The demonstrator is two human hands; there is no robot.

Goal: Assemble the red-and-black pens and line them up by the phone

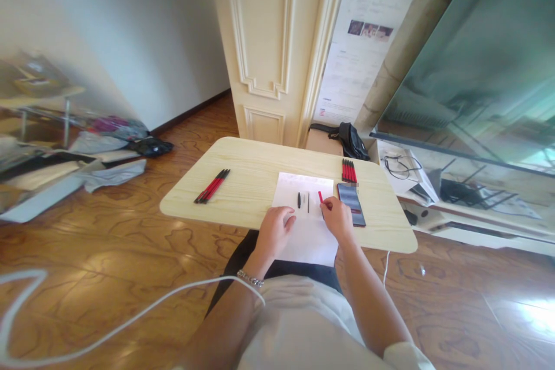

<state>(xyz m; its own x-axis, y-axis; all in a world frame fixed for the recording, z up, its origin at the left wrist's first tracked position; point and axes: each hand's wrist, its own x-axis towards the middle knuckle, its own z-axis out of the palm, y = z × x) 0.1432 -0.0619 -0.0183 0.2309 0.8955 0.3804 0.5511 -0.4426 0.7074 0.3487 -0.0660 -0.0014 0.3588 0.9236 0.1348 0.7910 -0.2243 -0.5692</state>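
A white paper sheet [299,245] lies on the small wooden table [251,167], its near end reaching past the edge. On it are a short black pen part [299,200], a thin pale piece that may be a spring [304,199] and a slim dark refill [309,203], side by side. My right hand [337,217] pinches a red pen barrel [320,196] at the sheet's right side. My left hand [276,232] rests at the sheet's left edge, fingers curved and apart, with nothing visible in them.
Several red-and-black pens [212,186] lie in a bundle at the table's left. Another row of pens [348,170] sits at the back right, above a phone [352,204]. A white cable [130,321] crosses at lower left. A black bag [347,140] is behind the table.
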